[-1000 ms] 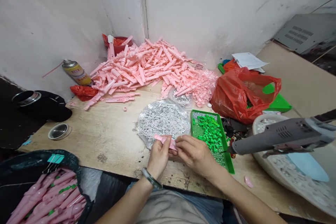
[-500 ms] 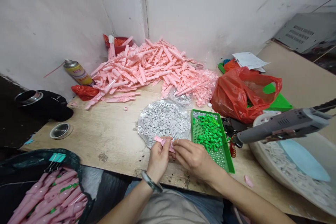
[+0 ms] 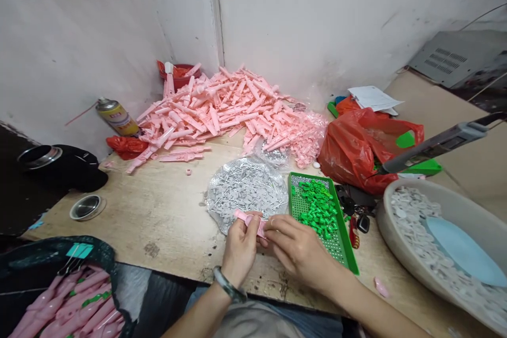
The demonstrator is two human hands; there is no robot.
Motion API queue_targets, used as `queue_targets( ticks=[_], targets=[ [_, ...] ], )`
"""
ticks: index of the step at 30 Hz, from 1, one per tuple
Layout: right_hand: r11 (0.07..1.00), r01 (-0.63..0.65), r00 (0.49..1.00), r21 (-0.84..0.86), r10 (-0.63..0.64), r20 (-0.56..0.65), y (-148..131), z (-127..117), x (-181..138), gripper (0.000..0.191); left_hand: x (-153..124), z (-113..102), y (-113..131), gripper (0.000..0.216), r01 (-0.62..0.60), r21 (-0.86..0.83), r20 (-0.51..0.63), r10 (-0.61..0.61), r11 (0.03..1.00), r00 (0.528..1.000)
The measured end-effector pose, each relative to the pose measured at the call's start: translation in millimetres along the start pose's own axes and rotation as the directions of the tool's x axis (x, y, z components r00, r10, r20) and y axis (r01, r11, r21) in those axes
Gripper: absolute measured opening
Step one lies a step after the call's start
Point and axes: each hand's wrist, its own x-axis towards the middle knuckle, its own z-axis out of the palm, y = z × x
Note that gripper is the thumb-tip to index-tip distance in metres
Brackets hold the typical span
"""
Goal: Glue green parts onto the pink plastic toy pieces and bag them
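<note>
Left hand (image 3: 240,250) and right hand (image 3: 300,251), grips closed on one pink plastic piece (image 3: 249,218)

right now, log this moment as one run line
left hand: holds pink plastic part | right hand: fingers on same part | nearest: green perforated tray with green plastic pieces

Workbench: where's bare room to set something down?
Bare wood lies between the steel cup and the foil sheet of grey parts, below the pink pile. A narrower strip runs between the green tray and the basin. Crowded behind the tray, around the red bag.
</note>
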Motion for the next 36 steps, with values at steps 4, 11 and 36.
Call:
queue_targets(
  ticks=[4, 11, 36],
  targets=[
    [0.982, -0.187, 0.981, -0.013, 0.187, -0.044, 28, 1, 7, 0.025, 2, -3, 1, 0.056, 0.028, -0.039, -0.025, -0.029, 0.999, 0.999],
    [0.803, -0.325, 0.895, -0.5, 0.432, 0.11, 75, 19, 33, 0.019, 0, -1, 1, 0.057, 0.027, -0.067, -0.008, -0.027, 0.997, 1.0],
    [0.734, -0.482, 0.874, 0.479, 0.444, 0.199, 43, 25, 18, 0.02, -1, -14, 2, 0.042, 0.214, -0.089, 0.164, -0.198, 0.973, 0.966]
  ],
)
